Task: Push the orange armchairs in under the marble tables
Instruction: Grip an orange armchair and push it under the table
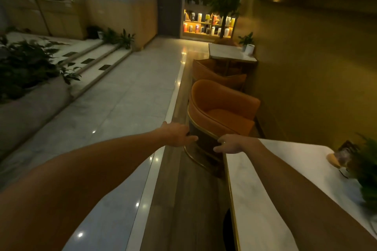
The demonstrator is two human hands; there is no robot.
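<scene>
An orange armchair [221,106] with a dark, gold-trimmed back stands just beyond the near marble table [271,185], its seat facing right towards the wall. My left hand [179,134] grips the left side of its dark back. My right hand [230,143] holds the back's right side, right at the table's far corner. A second orange armchair [212,74] stands farther on, beside a far marble table [228,53]. Part of the near chair's base is hidden behind the table edge.
A potted plant [367,169] and a small holder sit on the near table's right end. A white roll [250,49] and small plant stand on the far table. The wall runs along the right. Tiled floor [122,108], steps and planters lie to the left.
</scene>
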